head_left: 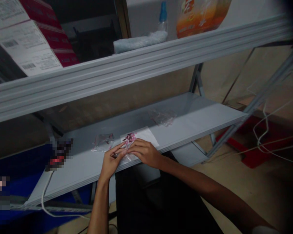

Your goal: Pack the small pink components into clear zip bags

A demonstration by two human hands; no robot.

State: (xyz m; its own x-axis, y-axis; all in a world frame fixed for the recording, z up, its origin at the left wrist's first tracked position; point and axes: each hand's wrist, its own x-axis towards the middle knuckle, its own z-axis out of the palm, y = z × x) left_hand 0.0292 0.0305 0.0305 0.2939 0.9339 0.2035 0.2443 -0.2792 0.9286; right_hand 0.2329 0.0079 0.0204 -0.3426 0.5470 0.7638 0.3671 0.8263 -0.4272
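Head view: my left hand and right hand meet at the near edge of a white paper sheet lying on a grey metal shelf. My left fingers close narrowly on a small dark piece. My right fingers lie on a clear plastic bag at the paper's near edge; whether they grip it I cannot tell. Small pink and dark parts sit on the paper, just above my fingers. A second clear bag lies just left of the paper, and a third lies beyond it.
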